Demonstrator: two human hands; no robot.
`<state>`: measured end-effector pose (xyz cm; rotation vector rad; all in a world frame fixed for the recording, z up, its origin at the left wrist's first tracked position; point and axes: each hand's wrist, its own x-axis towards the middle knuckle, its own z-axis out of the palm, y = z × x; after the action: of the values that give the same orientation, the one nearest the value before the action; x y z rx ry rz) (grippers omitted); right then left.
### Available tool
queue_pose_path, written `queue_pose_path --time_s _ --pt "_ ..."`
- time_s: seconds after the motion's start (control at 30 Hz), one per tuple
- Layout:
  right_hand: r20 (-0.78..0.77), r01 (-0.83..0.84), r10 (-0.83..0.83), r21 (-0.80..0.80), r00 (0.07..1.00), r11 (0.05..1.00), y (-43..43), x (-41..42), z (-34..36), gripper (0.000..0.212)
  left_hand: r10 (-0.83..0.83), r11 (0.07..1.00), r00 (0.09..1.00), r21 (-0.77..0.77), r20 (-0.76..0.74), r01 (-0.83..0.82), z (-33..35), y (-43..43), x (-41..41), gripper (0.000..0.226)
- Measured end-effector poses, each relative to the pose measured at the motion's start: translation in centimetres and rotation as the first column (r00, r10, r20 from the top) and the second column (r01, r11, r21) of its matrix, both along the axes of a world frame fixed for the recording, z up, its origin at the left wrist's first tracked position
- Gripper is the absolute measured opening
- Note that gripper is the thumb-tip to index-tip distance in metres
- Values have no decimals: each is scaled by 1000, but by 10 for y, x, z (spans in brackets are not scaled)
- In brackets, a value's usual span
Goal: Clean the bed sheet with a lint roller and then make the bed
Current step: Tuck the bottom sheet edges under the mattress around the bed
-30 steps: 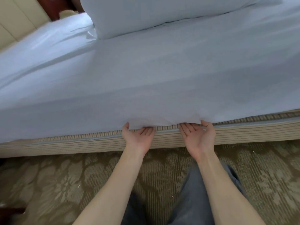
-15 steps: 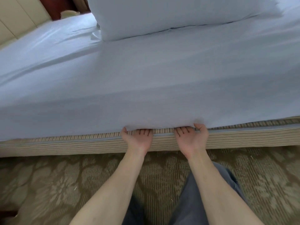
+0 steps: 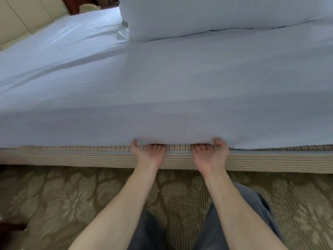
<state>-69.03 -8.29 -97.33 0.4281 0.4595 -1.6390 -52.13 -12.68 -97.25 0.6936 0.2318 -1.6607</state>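
Tucking step: our left hand (image 3: 147, 154) and right hand (image 3: 210, 154), lower centre, pinch the bed sheet (image 3: 162, 91) hem palms-up; next we likely push it inward

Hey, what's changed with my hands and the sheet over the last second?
Very little. The right hand seems to have edged slightly toward the left hand, and the view shifted, so the pillow now shows further right. Otherwise the same: both hands stay palm-up at the lower edge of the sheet, fingers under it and thumbs outside, above the striped bed base. Nothing was let go.
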Motion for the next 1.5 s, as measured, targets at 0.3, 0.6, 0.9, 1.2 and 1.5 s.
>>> queue_pose_path --time_s 0.3,0.6,0.9,1.2,1.5 --pt "-645 -354 566 441 514 825 12 -23 7 32 -297 955 843 152 448 256 19 21 10 67" --pt "-910 -202 320 272 263 941 27 -44 86 59 -168 930 289 55 942 363 86 32 -32 63" --pt "-947 -8 97 99 305 995 10 -40 85 43 19 972 406 -113 914 208 93 22 -56 37" --pt "-961 -6 29 29 275 1000 44 -39 79 37 -2 963 399 -106 917 248 93 53 -42 33" --pt "-988 -19 65 63 142 998 53 -41 63 40 -69 948 393 -63 917 312 94 73 -32 30"
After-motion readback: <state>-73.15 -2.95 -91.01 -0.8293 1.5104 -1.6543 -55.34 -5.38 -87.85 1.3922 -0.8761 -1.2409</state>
